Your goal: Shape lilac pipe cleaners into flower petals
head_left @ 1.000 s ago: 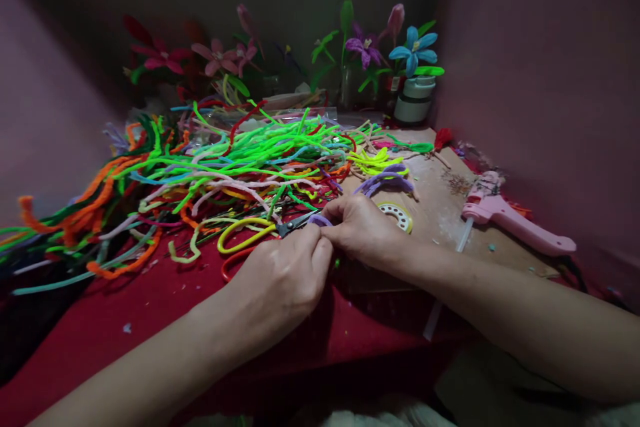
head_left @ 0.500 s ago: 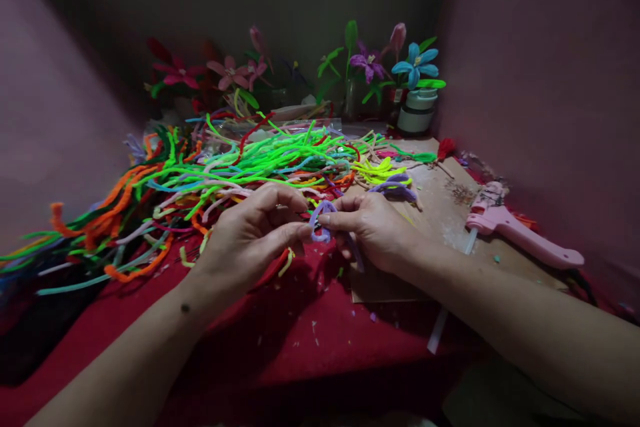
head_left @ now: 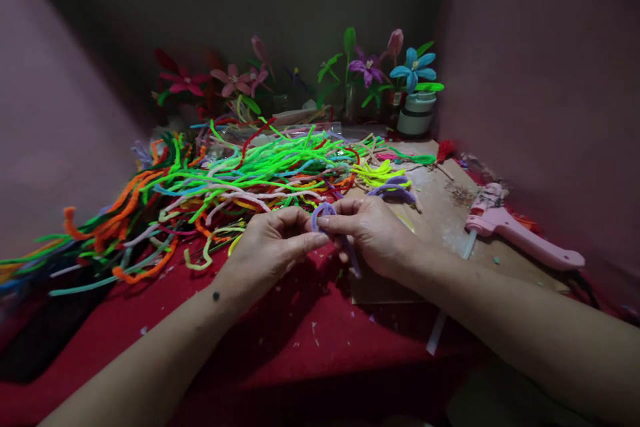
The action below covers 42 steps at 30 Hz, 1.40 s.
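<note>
A purple pipe cleaner (head_left: 325, 209), bent into a small loop with a tail hanging down, is between my two hands over the red cloth. My right hand (head_left: 373, 230) pinches it between thumb and forefinger on the right side. From the left, my left hand (head_left: 275, 243) grips the lower edge of the loop with thumb and fingertips. Just beyond my right hand lie a few bent purple pipe cleaners (head_left: 393, 188) and a bundle of yellow ones (head_left: 377, 173) on a piece of cardboard (head_left: 435, 210).
A heap of colourful pipe cleaners (head_left: 270, 163) spreads across the left and middle. To the right rests a pink glue gun (head_left: 525, 237) with a glue stick (head_left: 469, 245). Pipe-cleaner flowers, one blue (head_left: 413, 70), stand at the back near a lidded jar (head_left: 416, 113).
My left hand has moved right and closed its thumb and fingertips on the lower part of the purple loop. My right hand has stayed nearly in place.
</note>
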### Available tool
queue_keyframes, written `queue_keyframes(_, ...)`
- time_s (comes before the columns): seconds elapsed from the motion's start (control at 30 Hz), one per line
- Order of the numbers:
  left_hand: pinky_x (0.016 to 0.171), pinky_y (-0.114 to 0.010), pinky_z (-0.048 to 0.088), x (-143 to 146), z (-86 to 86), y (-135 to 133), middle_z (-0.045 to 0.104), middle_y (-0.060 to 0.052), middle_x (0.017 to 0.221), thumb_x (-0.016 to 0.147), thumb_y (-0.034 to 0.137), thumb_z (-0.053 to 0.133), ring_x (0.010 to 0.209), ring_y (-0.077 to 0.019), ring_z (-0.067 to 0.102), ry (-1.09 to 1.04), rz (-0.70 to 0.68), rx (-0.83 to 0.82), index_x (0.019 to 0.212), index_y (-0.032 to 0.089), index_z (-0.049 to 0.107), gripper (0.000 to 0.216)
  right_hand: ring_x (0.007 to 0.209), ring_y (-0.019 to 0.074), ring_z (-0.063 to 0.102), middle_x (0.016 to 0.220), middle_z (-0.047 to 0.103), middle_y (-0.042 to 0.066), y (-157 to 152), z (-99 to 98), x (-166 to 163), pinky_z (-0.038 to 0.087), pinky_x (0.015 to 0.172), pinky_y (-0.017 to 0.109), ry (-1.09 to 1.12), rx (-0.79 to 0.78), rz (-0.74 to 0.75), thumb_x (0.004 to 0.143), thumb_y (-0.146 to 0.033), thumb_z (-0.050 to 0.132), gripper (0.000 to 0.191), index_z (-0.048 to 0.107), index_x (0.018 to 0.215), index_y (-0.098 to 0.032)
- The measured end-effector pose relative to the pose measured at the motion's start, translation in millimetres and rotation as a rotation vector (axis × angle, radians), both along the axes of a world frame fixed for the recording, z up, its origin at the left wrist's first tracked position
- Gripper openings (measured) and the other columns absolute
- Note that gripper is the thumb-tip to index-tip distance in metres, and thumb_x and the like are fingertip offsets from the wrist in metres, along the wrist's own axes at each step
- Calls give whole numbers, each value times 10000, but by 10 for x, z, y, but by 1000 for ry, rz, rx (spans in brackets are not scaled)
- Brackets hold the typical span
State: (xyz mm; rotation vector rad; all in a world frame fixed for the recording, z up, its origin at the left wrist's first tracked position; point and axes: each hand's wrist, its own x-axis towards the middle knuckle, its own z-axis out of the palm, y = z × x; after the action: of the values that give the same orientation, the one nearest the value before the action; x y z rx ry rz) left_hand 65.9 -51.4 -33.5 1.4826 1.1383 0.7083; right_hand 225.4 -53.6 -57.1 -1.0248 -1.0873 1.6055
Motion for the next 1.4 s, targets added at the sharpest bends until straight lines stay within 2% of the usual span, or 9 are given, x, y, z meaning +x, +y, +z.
queue_keyframes(0.17,439,-156,407,58,26,-42,670,-31,719,723,269,670,542,-94,572,-91,-93,-72,791,136,571,178,386,71,499,499,575,-1,20,-10,-8,377,352,160,136,-52,113,704,-271,672,162,631,687,-116)
queue_keyframes(0.3,487,-214,502,46,3,-36,666,-28,691,766,233,618,548,-119,609,-113,-124,-69,760,140,510,143,383,68,499,483,575,3,35,-35,1,378,362,158,176,15,151,739,-348,653,246,631,659,-116)
queue_keyframes(0.4,480,-239,532,33,-7,-19,662,-4,691,760,201,622,537,-125,623,-139,-159,-77,780,158,461,168,383,63,494,509,579,-10,45,-54,-2,394,362,162,230,38,88,730,-327,667,219,621,654,-127)
queue_keyframes(0.53,404,-205,503,19,-13,-16,639,32,655,788,184,583,459,-113,610,-125,-192,-75,862,178,428,173,399,65,508,529,575,-20,44,-60,-22,414,353,158,285,-15,-13,689,-272,705,189,588,624,-138)
queue_keyframes(0.67,337,-176,456,23,-38,-37,602,46,574,805,224,569,402,-112,582,-44,-189,-57,863,181,414,171,392,60,495,510,547,-26,34,-81,-38,412,350,150,289,-19,-18,691,-276,698,195,584,624,-132)
queue_keyframes(0.8,315,-184,457,50,-77,-33,629,33,653,804,241,574,383,-101,571,-92,-225,-161,893,183,439,171,391,58,491,508,548,-19,33,-113,-46,387,334,138,284,-24,-17,689,-266,688,188,588,626,-120)
queue_keyframes(1.17,373,-187,487,8,-103,-2,603,17,662,834,265,539,444,-107,599,-97,-253,-52,908,166,487,134,320,42,404,450,500,-42,64,-24,-32,346,306,141,382,-196,-14,772,-200,599,194,520,605,-140)
queue_keyframes(1.23,345,-171,460,5,-90,-4,590,20,660,833,280,542,423,-94,576,-65,-249,-61,933,166,501,156,325,39,405,456,499,-43,61,-19,-30,347,306,139,378,-180,-19,772,-208,606,203,522,602,-136)
queue_keyframes(1.4,316,-144,417,2,-20,3,616,5,691,805,266,588,412,-80,559,-125,-248,-202,914,160,526,164,373,52,480,520,555,-32,61,-58,-28,399,339,146,286,-8,-34,727,-287,677,197,568,663,-136)
